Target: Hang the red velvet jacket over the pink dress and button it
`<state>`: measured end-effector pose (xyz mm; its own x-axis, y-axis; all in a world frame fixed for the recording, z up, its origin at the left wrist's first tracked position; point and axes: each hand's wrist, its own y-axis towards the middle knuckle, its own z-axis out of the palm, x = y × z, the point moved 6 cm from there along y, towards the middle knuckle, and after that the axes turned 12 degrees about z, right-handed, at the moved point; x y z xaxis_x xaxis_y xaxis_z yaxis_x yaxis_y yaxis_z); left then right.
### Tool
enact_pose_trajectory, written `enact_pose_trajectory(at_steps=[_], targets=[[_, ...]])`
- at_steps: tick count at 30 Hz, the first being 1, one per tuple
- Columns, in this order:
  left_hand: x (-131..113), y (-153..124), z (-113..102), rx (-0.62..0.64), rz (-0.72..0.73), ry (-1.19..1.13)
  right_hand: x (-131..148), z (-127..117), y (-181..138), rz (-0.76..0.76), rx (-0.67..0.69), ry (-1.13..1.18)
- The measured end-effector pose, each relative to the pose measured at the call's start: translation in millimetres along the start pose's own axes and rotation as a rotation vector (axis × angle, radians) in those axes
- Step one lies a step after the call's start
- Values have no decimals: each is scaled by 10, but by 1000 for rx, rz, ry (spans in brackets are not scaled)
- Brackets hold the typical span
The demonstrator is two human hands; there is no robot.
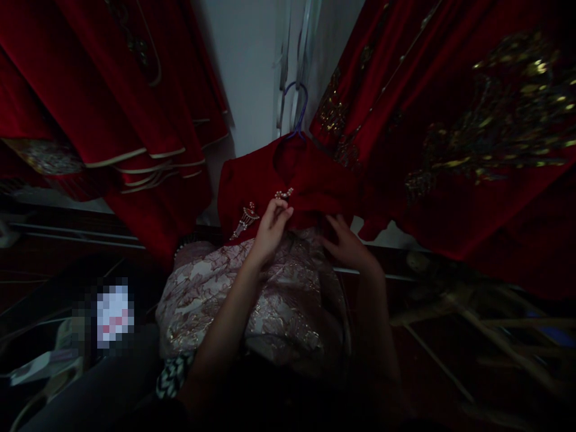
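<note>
Skirt (288, 300) in pale pink, with glinting leafy patterns, hangs below a red top (252, 174) in front of white doors (249, 66). At the top's lower edge, the left hand (271, 228) has thumb and fingertips drawn together and the right hand (350, 245) has its fingers bent; I can't tell whether either grips cloth. Beaded pins (246, 220) dot the red. Around it, gold-trimmed red gowns (153, 108) flank a thin purple-blue hanger (306, 102).

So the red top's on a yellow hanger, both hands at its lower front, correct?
Not quite: the hanger is bluish-purple, not yellow, as the head view shows. The red top does hang on it, with the left hand and right hand at its lower front.
</note>
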<state>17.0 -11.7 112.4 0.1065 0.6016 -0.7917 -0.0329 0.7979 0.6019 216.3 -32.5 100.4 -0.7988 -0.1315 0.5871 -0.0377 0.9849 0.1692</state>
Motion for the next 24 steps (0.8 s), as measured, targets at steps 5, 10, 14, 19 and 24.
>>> enact_pose_trajectory(at_steps=[5,10,14,19,24], targets=[[-59,3,12,-127,-204,-485,162,-34,-44,-37,-28,62],[151,52,-171,-144,-204,-225,341,86,-156,-77,216,73],[219,73,-293,-12,-116,94,572,90,-276,-96,340,288],[389,-180,-130,471,-469,21,674,246,-190,-91,236,355],[386,-278,-137,655,-516,-99,598,483,-26,-86,101,304]])
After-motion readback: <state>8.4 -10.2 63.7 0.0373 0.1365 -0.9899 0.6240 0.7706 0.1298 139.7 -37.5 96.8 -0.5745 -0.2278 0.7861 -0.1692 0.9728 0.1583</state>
